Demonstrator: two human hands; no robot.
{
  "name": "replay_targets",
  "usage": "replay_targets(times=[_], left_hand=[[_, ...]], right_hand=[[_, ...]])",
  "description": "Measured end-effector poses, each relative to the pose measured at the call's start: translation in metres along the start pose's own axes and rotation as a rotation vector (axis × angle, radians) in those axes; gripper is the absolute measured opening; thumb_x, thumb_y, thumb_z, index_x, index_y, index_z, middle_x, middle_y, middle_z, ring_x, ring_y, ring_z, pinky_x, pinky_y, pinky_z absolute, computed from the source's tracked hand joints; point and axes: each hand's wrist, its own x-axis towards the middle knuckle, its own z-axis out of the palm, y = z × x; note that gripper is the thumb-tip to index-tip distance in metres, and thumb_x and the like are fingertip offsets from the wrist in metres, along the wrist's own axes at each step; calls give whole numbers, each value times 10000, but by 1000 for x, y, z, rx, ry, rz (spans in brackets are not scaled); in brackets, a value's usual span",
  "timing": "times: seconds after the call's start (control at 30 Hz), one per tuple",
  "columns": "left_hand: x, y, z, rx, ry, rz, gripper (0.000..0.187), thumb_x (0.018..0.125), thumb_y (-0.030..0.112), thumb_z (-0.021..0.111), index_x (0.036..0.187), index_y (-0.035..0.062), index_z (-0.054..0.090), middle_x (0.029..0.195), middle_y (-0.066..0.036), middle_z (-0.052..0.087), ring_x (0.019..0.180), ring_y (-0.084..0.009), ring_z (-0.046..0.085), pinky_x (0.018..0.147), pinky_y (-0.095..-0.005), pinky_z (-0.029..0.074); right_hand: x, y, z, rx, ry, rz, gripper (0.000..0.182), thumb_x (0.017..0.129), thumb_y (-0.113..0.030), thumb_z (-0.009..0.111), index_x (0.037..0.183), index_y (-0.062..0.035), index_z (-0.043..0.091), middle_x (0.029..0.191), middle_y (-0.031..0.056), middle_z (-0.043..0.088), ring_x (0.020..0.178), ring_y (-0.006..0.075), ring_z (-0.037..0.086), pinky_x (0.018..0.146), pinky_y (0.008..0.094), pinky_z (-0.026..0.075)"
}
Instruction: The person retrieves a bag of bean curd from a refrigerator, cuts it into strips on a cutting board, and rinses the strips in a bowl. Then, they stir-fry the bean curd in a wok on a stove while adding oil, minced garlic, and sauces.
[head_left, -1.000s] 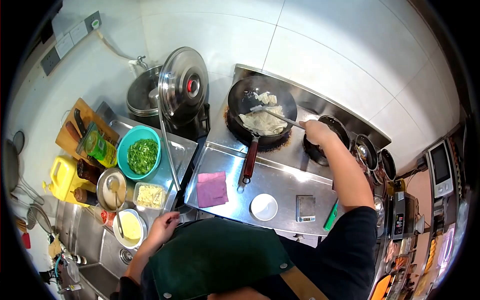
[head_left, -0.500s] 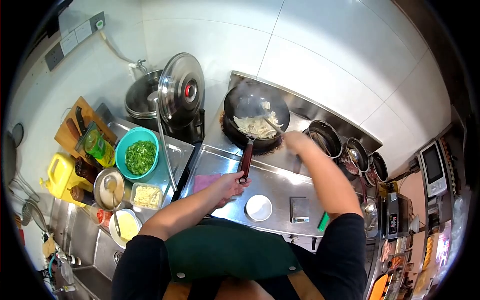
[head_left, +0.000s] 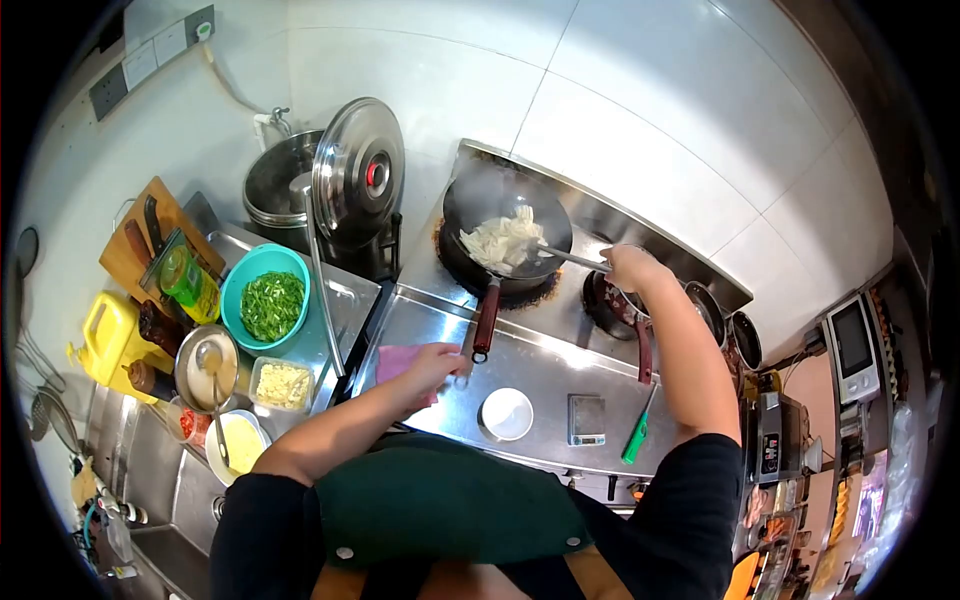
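Counter [head_left: 560, 358]: steel, under cloth [head_left: 393, 362] and bowl [head_left: 508, 413].
Wok [head_left: 552, 218]: steaming pale strips [head_left: 497, 243].
Right hand [head_left: 632, 268]: clamped on spatula [head_left: 580, 260].
Left hand [head_left: 432, 368]: over cloth, grip unclear.

Left of the right hand [head_left: 634, 268] gripping the utensil [head_left: 573, 258], sliced food [head_left: 497, 243] is lying in the wok [head_left: 462, 208]. Nearer the body than that grip, a pan [head_left: 600, 300] is sitting; nearer still, a bowl [head_left: 507, 414], scale [head_left: 587, 417] and lighter [head_left: 636, 436] are lying, left to right, on the counter [head_left: 545, 376]. Farther left, a cloth [head_left: 392, 362] is lying partly under the left hand [head_left: 430, 369], chopped leaves [head_left: 270, 306] sitting in a basin [head_left: 241, 268] beyond.
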Motion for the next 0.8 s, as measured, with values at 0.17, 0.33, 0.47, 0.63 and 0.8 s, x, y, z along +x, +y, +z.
replay_targets(times=[0.17,0.33,0.47,0.63,0.8], left_hand=[[-25,-52,-62,98,72,225,296,799,115,565,1046,-35,502,900,-93,602,804,-121,576,696,-226,454],[-72,-77,-93,-64,176,281,269,811,90,549,1048,-29,506,909,-108,602,821,-132,567,754,-245,444],[-107,-91,-104,-156,294,296,251,819,29,512,1066,-11,496,896,-94,600,815,-127,557,773,-237,434],[-131,-85,-108,-159,362,275,255,814,29,517,1066,-6,499,900,-86,596,838,-124,551,776,-235,428],[-138,-91,-122,-138,400,325,256,809,25,522,1062,-9,505,901,-76,595,836,-114,547,763,-217,418]], right_hand=[[-13,-13,-85,-280,-103,265,214,714,-132,517,885,-103,643,928,109,617,878,258,588,719,353,478],[18,-36,-125,-498,-124,256,211,738,-127,518,902,-71,640,920,103,627,841,245,606,697,365,478],[41,-67,-100,-494,-203,324,210,707,-128,550,888,-84,646,918,92,626,855,242,601,710,329,480],[88,-47,-15,-323,-56,200,238,763,-77,464,946,-61,615,955,106,612,880,255,592,751,348,476],[63,-46,-62,-348,61,171,235,750,-113,513,951,-146,628,932,95,618,873,241,598,709,334,487]])
